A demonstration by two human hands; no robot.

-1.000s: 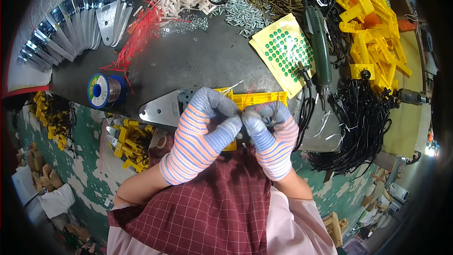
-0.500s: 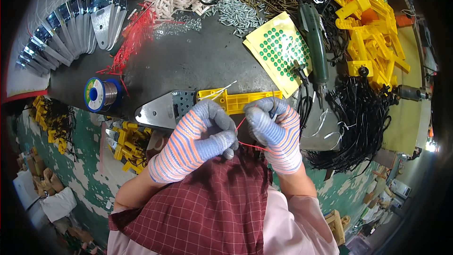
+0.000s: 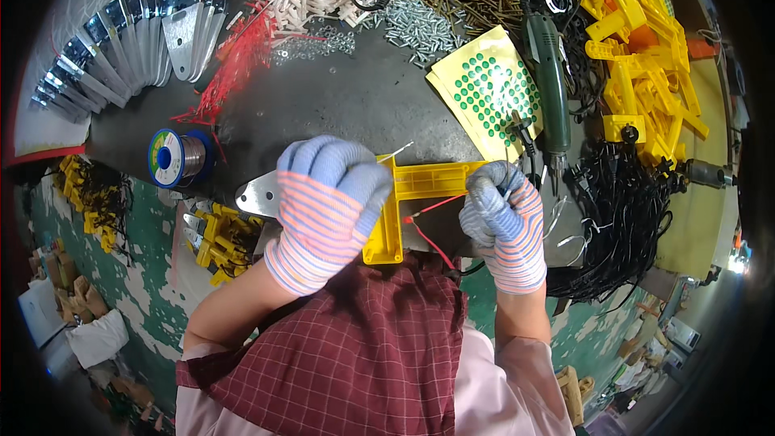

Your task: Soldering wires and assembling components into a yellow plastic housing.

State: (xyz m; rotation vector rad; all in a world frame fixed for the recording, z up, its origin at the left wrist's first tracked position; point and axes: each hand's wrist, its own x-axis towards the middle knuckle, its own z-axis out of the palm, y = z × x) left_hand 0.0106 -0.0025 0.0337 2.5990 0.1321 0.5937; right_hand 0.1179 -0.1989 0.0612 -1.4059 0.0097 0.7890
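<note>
Left hand (image 3: 329,186): fingers curled, back up, over where the yellow T-shaped plastic handle shell (image 3: 440,181) meets a tapered metal plate (image 3: 256,195). Tips hidden; can't tell what they hold. Right hand (image 3: 502,214): fingers folded nearly closed, seemingly pinching red wire (image 3: 437,248). Exact contact hidden.

Shell lies on the counter (image 3: 339,105), open ribbed side up, mostly between both sets of fingers, one arm toward the wearer. Plate pokes out left of the left fingers.

Handling, my read: wire light, limp, easily kinked; pinch near its end, don't yank the joint. Shell light, stiff, maybe slick under gloves; hold by side walls. Plate stiff, heavier; mind the edges.

Counts: 1 shell and 1 plate at the hands. 2 red wire runs meet between the fingers; can't tell if one wire or two. 1 solder spool (image 3: 179,158), left of left fingers. 1 green power tool (image 3: 548,73), beyond right fingers. Silver screws (image 3: 417,24), farther out between both hands: too many to count. Same for black cords (image 3: 622,226), right of right fingers.
</note>
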